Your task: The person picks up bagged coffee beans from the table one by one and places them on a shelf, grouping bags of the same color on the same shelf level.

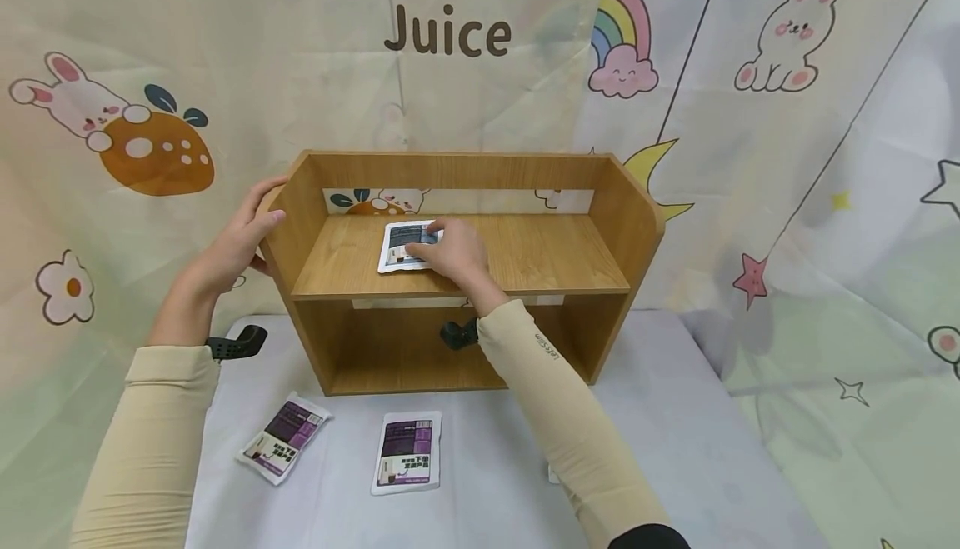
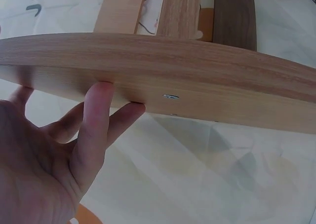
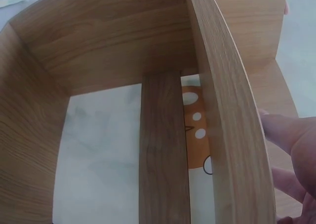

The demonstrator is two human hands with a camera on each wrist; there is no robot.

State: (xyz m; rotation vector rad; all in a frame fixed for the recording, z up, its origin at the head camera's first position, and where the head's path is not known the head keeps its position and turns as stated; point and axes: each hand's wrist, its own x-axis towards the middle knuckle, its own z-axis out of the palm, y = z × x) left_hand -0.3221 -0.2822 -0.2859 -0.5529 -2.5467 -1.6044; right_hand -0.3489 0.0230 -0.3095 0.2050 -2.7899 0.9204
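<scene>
A two-tier wooden shelf [image 1: 540, 253] stands on the table. On its upper board lies a white pouch [image 1: 397, 241] with a dark blue printed label. My right hand [image 1: 461, 253] holds that pouch at its right side, thumb and forefinger over the label. In the right wrist view, the board's front edge hides part of the right hand [image 3: 302, 157], and the pouch is out of sight. My left hand [image 1: 238, 237] is at the shelf's left side panel. The left wrist view shows its extended fingertips [image 2: 98, 93] touching the panel's outer face [image 2: 207, 103].
Two white pouches with purple labels lie on the white table [image 1: 337, 516] before the shelf: a slanted pouch [image 1: 285, 438] on the left and a straighter pouch [image 1: 407, 452] near the middle. A small white corner [image 1: 553, 475] peeks out beside the right sleeve. A printed cloth [image 1: 300, 74] hangs behind.
</scene>
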